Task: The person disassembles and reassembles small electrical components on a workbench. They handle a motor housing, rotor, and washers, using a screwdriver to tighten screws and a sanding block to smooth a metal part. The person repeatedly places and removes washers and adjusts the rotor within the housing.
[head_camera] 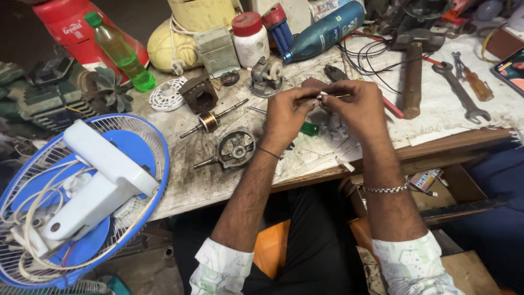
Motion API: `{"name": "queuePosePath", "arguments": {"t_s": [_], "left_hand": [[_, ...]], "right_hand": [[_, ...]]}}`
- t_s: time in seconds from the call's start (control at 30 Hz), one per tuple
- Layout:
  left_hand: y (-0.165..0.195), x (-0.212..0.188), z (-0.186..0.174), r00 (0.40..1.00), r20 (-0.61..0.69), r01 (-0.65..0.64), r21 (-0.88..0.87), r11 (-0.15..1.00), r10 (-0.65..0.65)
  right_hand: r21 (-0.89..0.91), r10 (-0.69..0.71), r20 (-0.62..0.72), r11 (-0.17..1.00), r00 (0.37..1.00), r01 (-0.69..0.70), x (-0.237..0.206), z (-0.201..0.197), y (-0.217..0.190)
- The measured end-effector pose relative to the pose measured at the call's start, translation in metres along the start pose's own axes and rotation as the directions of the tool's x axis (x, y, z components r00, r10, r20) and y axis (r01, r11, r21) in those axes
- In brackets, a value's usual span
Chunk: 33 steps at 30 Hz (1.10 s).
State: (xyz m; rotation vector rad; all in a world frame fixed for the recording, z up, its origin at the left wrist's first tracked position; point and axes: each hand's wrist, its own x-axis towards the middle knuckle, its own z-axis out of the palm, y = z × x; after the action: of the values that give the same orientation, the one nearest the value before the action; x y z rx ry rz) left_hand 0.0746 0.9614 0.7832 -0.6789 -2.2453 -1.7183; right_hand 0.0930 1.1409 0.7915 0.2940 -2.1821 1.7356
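Observation:
My left hand (288,112) and my right hand (356,104) meet above the workbench (207,180), fingertips pinched together on a small metal part (321,96) held between them. A thin wire or rod sticks out toward the right from the pinch. Just under the hands lie a green-handled tool (309,128) and a small motor piece, partly hidden. Left of my left hand rest a round motor housing (236,148) with a shaft and a copper-wound rotor (210,121).
A blue and white table fan (82,191) lies on its side at the left. A hammer (413,71), spanner (463,93), screwdriver (476,82), pliers (334,72), black wires, bottles and jars crowd the back. A drawer (436,183) stands open under the bench's right edge.

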Motion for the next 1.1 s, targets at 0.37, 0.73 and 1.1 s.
{"name": "queuePosePath", "arguments": {"t_s": [0.37, 0.73, 1.1], "left_hand": [[-0.036, -0.011, -0.006, 0.997, -0.061, -0.059, -0.332, 0.941, 0.041], [-0.036, -0.010, -0.011, 0.989, -0.005, -0.125, -0.583, 0.803, 0.150], [-0.040, -0.012, -0.013, 0.984, -0.036, -0.165, -0.558, 0.813, 0.174]], "right_hand": [[0.214, -0.065, 0.141, 0.976, 0.988, 0.034, -0.004, 0.012, -0.009], [0.176, -0.108, 0.115, 0.981, 0.988, 0.087, -0.011, 0.018, -0.029], [0.019, -0.228, 0.060, 0.974, 0.972, 0.227, -0.015, 0.028, -0.031]]}}
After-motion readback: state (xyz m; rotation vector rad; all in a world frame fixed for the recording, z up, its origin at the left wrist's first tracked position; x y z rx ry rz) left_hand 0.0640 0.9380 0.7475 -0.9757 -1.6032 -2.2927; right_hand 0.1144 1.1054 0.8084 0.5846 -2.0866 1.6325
